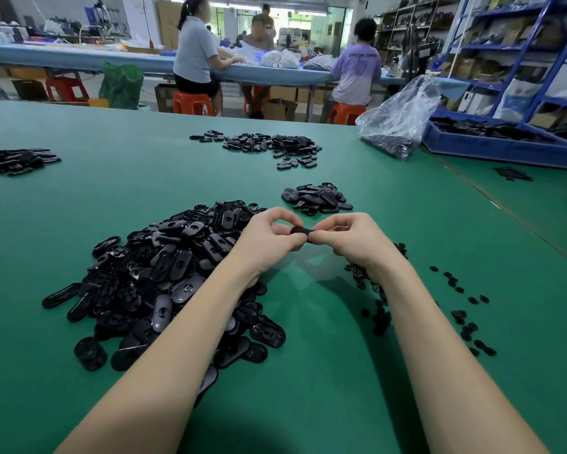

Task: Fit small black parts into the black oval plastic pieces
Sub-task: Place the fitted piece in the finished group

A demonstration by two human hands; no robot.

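black oval pieces [164, 283], green table [308, 371], blue bin [498, 149]

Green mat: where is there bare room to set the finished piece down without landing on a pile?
Bare mat lies between the forearms, under the hands. More open mat runs left of the big pile, toward the far left pile. Crowded: the small pile just beyond the left hand and right hand, and the loose small parts right of the right forearm.

"CHINA" — purple shirt [357, 73] back
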